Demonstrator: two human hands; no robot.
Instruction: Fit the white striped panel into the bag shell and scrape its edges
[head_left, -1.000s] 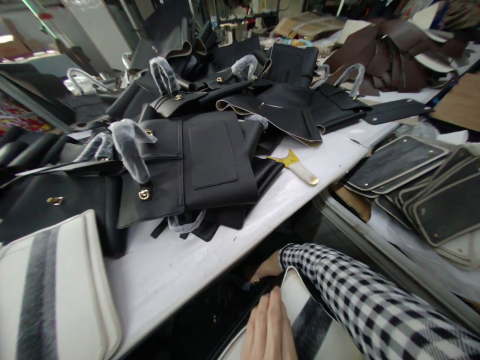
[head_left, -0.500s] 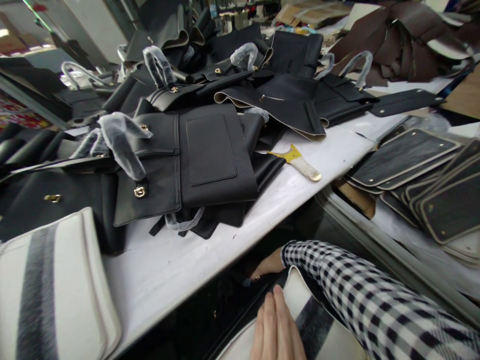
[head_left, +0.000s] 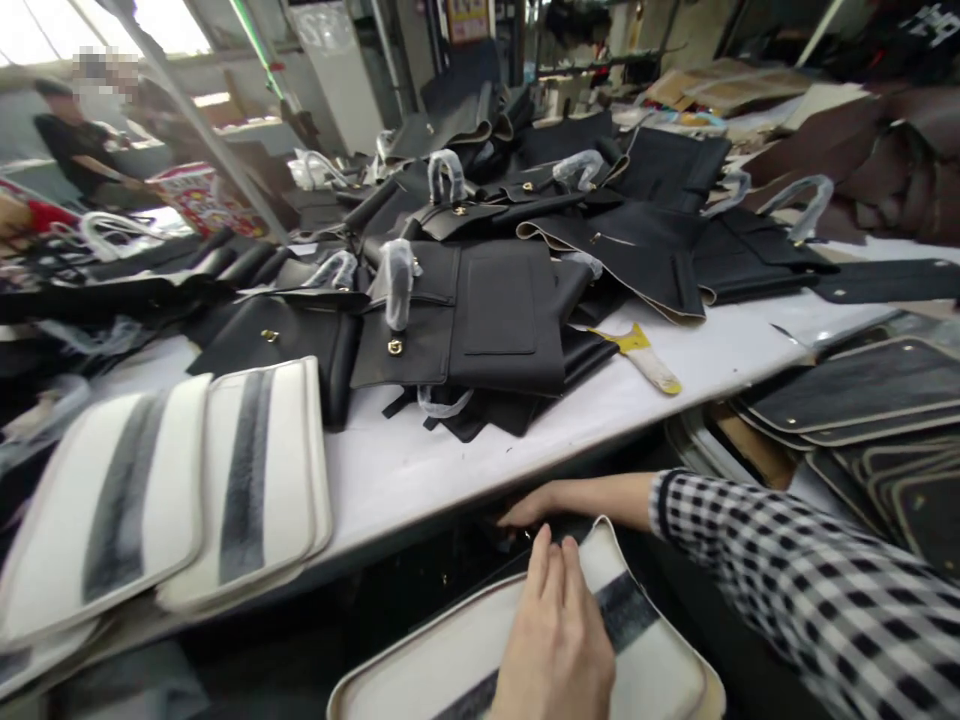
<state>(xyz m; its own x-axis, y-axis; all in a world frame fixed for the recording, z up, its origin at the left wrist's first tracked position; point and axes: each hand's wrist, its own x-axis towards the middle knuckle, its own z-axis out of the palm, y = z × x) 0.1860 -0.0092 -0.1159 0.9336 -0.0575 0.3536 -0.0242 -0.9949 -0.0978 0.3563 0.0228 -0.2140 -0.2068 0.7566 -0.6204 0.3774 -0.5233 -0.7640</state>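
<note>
Left hand [head_left: 556, 640] flat, fingers together, pressed on a white bag panel with a grey stripe [head_left: 645, 670] held low in front of the desk [head_left: 420, 465]. Panel's long axis running from lower left to upper right, its rounded far corner pointing toward the desk edge. Right hand [head_left: 529, 508], checked sleeve [head_left: 787, 590] behind, reaching under that edge, fingertips on something dark; grip impossible to tell. On the desk, two similar striped panels [head_left: 247, 470] and black leather bag pieces [head_left: 480, 320].

Daylight glare top left, dim under table edge, motion blur at left, wide-angle edge distortion
</note>
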